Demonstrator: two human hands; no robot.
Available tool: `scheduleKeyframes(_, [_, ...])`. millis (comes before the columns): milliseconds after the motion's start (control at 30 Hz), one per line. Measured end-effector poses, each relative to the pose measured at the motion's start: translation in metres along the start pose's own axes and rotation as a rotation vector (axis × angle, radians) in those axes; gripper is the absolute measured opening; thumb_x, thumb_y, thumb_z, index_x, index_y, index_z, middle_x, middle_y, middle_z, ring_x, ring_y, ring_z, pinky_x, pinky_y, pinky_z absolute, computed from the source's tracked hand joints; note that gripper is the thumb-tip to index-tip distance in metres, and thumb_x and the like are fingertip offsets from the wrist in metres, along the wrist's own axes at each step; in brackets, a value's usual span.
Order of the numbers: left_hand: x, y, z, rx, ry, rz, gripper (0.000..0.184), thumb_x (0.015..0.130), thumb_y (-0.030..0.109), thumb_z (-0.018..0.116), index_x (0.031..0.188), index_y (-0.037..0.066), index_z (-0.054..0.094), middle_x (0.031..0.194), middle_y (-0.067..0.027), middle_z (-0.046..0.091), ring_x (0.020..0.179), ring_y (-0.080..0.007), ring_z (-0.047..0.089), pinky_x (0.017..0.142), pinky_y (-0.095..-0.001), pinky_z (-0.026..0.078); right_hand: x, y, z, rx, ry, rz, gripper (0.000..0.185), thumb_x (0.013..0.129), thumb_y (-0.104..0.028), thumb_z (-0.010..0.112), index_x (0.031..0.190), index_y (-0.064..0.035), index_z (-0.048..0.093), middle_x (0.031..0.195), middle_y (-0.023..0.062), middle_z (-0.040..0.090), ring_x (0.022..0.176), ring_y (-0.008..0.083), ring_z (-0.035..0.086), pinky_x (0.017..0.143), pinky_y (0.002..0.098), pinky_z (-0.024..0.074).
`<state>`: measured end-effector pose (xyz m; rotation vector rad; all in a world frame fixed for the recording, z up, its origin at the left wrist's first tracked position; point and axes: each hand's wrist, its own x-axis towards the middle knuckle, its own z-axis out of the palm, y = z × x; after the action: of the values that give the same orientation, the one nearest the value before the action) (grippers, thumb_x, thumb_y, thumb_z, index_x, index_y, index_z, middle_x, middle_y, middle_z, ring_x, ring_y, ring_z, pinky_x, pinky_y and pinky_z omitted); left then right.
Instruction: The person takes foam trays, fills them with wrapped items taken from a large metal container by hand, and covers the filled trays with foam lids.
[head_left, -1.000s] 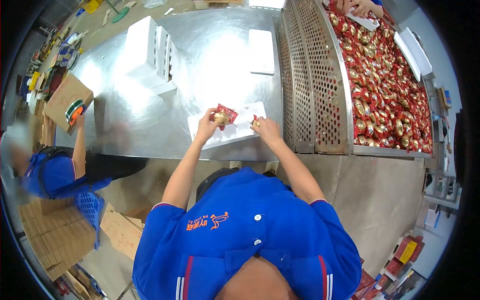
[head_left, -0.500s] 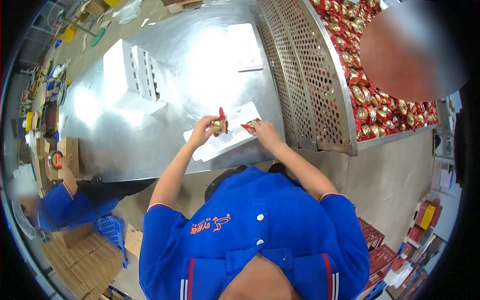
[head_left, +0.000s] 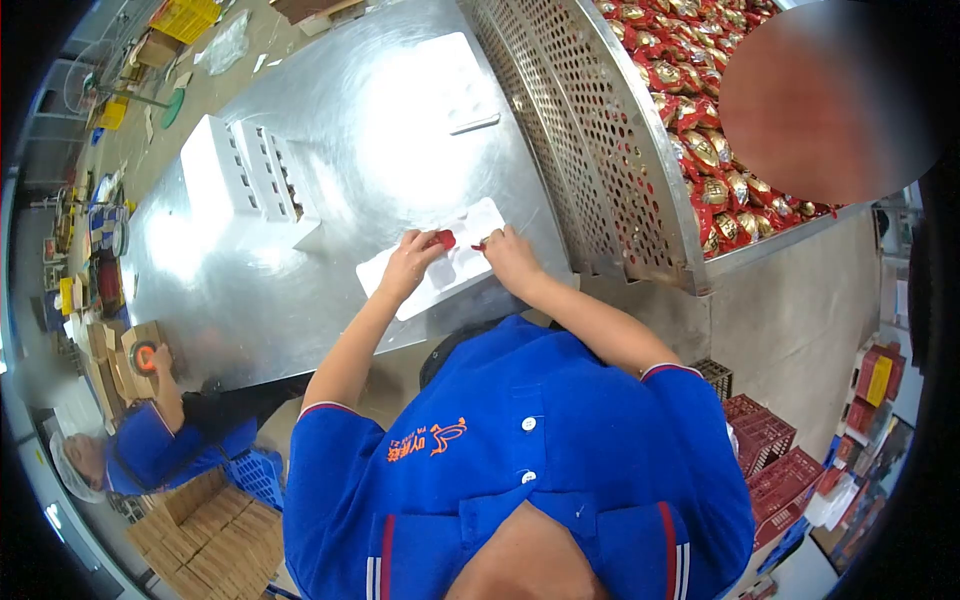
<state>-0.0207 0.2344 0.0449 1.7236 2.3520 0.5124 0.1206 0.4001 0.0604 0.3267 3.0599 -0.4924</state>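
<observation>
Clock centred on the two hands, 12 = away from the wearer; left hand (head_left: 412,262) at 9: thumb and fingers drawn in on a shiny red-wrapped packet (head_left: 445,239), its red end standing out past the fingertips; right hand (head_left: 511,262) at 3: fingers bunched, tips nearly together on a second red-wrapped piece (head_left: 479,247), only a small red tip showing toward 9; rest of it hidden by the fingers, so exact grip width can't be told; both pieces sit at or just over a white moulded tray with pockets (head_left: 425,291), tray tilted across the view, long axis roughly 8 to 2; tray lies on the brushed-metal table (head_left: 255,325) near its wearer-side edge; 10 o'clock, same table: upright white stack of trays (head_left: 215,185); 12: flat white rectangular slab (head_left: 450,75); 2: perforated steel bin wall (head_left: 600,130), behind it a heap of red-and-gold wrapped packets (head_left: 705,150); 8, well apart: co-worker's hand (head_left: 163,357) at an orange-centred round roll (head_left: 144,358); 4: dark red plastic crates (head_left: 785,485) on the floor.
</observation>
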Motion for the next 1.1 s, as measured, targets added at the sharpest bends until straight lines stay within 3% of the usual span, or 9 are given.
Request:
scheduleKeyframes(367, [-0.006, -0.022, -0.003, 0.050, -0.095, 0.153, 0.037, 0.072, 0.001, 0.049, 0.109, 0.001, 0.053, 0.107, -0.0143, 0.056, 0.085, -0.0324, 0.054, 0.071, -0.0401, 0.047, -0.001, -0.005, 0.039, 0.106, -0.045, -0.024, 0.019, 0.068, -0.006, 0.054, 0.084, 0.0020, 0.060, 0.091, 0.0190, 0.055, 0.090, 0.0317, 0.052, 0.078, 0.0386, 0.0432])
scheduleKeyframes(433, [-0.006, -0.031, 0.007, 0.098, -0.108, 0.173, 0.040, 0.072, 0.002, 0.049, 0.112, 0.002, 0.051, 0.105, -0.0131, 0.056, 0.085, -0.0320, 0.054, 0.067, -0.0409, 0.047, -0.032, -0.022, -0.025, 0.029, 0.121, -0.369, 0.047, 0.069, -0.021, 0.061, 0.112, -0.0055, 0.050, 0.095, 0.0169, 0.056, 0.092, 0.0329, 0.052, 0.082, 0.0379, 0.0400])
scheduleKeyframes(467, [-0.003, -0.030, 0.006, 0.101, -0.104, 0.189, 0.040, 0.072, 0.002, 0.049, 0.112, 0.002, 0.051, 0.105, -0.0131, 0.056, 0.085, -0.0320, 0.054, 0.067, -0.0409, 0.047, -0.039, -0.030, -0.055, 0.419, -0.241, -0.425, 0.056, 0.069, -0.023, 0.064, 0.120, -0.0071, 0.046, 0.101, 0.0166, 0.055, 0.097, 0.0323, 0.052, 0.084, 0.0391, 0.0400])
scheduleKeyframes(567, [0.010, -0.009, -0.007, 0.097, -0.219, 0.068, 0.026, 0.075, 0.010, 0.050, 0.099, 0.004, 0.056, 0.097, -0.0102, 0.059, 0.082, -0.0307, 0.055, 0.068, -0.0409, 0.047, -0.082, 0.004, -0.229, 0.852, -0.125, -0.935, 0.047, 0.076, -0.014, 0.059, 0.121, -0.0054, 0.046, 0.112, 0.0131, 0.053, 0.099, 0.0280, 0.053, 0.086, 0.0362, 0.0416])
scheduleKeyframes(733, [0.062, -0.025, -0.042, 0.310, -0.868, 0.127, 0.028, 0.075, 0.027, 0.062, 0.096, 0.008, 0.062, 0.092, -0.0099, 0.063, 0.086, -0.0256, 0.059, 0.083, -0.0399, 0.042, -0.152, 0.168, -0.372, 0.318, 0.573, 0.180, 0.021, 0.077, -0.011, 0.060, 0.097, -0.0072, 0.059, 0.097, 0.0108, 0.060, 0.087, 0.0243, 0.058, 0.075, 0.0320, 0.0463])
scheduleKeyframes(833, [0.124, 0.071, -0.170, -0.156, -0.819, -0.143, 0.042, 0.074, 0.022, 0.068, 0.114, 0.016, 0.058, 0.092, -0.0076, 0.064, 0.073, -0.0172, 0.061, 0.070, -0.0304, 0.048, -0.193, 0.295, -0.364, -0.257, 0.274, 0.648, 0.041, 0.067, -0.023, 0.069, 0.104, -0.0134, 0.056, 0.091, 0.0123, 0.056, 0.091, 0.0271, 0.056, 0.076, 0.0382, 0.0463])
scheduleKeyframes(933, [0.188, 0.161, -0.237, -0.744, -0.493, -0.061, 0.033, 0.073, 0.013, 0.067, 0.104, 0.003, 0.060, 0.081, -0.0050, 0.062, 0.067, -0.0104, 0.057, 0.062, -0.0257, 0.047, -0.179, 0.317, -0.364, -0.391, 0.199, 0.588, 0.039, 0.066, -0.024, 0.069, 0.101, -0.0141, 0.057, 0.089, 0.0120, 0.057, 0.089, 0.0282, 0.057, 0.075, 0.0393, 0.0470])
scheduleKeyframes(1000, [0.246, 0.242, -0.241, -0.384, -0.202, 0.454, 0.035, 0.070, 0.017, 0.069, 0.101, 0.003, 0.061, 0.080, -0.0063, 0.059, 0.070, -0.0154, 0.056, 0.063, -0.0268, 0.044, -0.172, 0.323, -0.368, -0.447, 0.130, 0.509, 0.037, 0.066, -0.024, 0.067, 0.100, -0.0142, 0.057, 0.083, 0.0120, 0.058, 0.084, 0.0282, 0.058, 0.073, 0.0396, 0.0471])
scheduleKeyframes(1100, [0.323, 0.353, -0.194, -0.332, -0.205, 0.611, 0.047, 0.074, 0.026, 0.067, 0.115, 0.007, 0.052, 0.099, -0.0127, 0.055, 0.082, -0.0230, 0.055, 0.070, -0.0304, 0.045, -0.176, 0.323, -0.388, -0.304, 0.168, 0.443, 0.033, 0.067, -0.023, 0.064, 0.099, -0.0134, 0.059, 0.072, 0.0128, 0.060, 0.075, 0.0286, 0.060, 0.069, 0.0399, 0.0467])
